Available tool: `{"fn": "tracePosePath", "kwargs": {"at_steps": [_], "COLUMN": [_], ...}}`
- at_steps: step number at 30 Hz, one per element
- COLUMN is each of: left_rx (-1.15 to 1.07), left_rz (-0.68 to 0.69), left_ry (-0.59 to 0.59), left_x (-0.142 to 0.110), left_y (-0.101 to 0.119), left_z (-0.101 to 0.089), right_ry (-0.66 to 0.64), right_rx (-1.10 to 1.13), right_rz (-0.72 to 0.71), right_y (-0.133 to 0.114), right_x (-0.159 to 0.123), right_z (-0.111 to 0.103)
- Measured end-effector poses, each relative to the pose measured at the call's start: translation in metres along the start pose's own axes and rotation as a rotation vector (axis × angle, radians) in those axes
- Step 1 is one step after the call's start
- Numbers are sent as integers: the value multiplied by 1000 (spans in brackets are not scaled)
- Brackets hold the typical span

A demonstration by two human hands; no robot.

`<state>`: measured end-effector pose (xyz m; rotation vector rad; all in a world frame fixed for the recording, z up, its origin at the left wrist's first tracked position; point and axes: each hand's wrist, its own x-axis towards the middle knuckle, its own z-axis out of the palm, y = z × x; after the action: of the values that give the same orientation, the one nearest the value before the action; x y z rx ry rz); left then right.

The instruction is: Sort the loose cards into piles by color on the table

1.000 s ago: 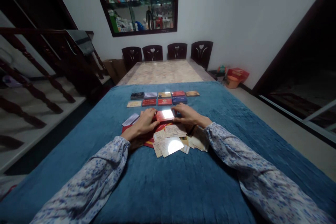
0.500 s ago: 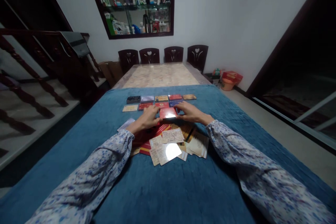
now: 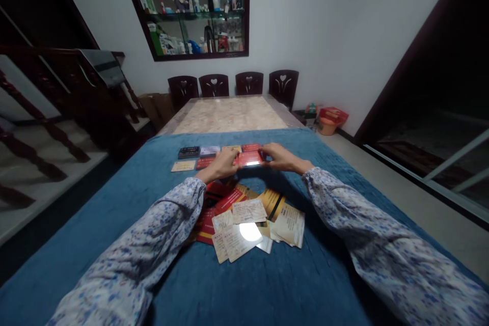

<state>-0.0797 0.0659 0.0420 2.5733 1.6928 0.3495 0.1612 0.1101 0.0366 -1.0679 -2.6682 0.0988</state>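
A glossy red card point(image 3: 250, 158) is held by its two short ends between my hands; whether it is one card or a thin stack I cannot tell. My left hand point(image 3: 222, 164) is closed on its left end, and my right hand point(image 3: 281, 157) pinches the right end. Behind lies a back row with a black card stack point(image 3: 189, 152), a pale lilac one point(image 3: 210, 151), a yellow one point(image 3: 231, 149) and a red one point(image 3: 251, 147). In the front row are a cream card point(image 3: 183, 165) and a red card stack point(image 3: 205, 163). My hands hide the other stacks.
Nearer me lies a loose pile of overlapping cards: cream cards point(image 3: 239, 241), red cards point(image 3: 230, 200) and gold cards point(image 3: 272, 202). They rest on a blue cloth point(image 3: 267, 290) over the table. Several dark chairs point(image 3: 214, 85) stand at the far end.
Both hands have moved the red card forward and slightly right, away from the loose pile and closer to the rows. The camera view has shifted a little.
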Motion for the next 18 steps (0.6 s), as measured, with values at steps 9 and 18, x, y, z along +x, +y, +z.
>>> {"fn": "tracePosePath", "kwargs": {"at_steps": [9, 18], "left_rx": [58, 92], "left_rz": [-51, -86], "left_ry": [-42, -56], "left_x": [32, 59], "left_y": [2, -3], "left_z": [-8, -2], "right_ry": [-54, -77], "right_rx": [-20, -20], "right_rz": [117, 178], "right_y": [9, 23], "right_x": [21, 37], "right_z": [-13, -12]}}
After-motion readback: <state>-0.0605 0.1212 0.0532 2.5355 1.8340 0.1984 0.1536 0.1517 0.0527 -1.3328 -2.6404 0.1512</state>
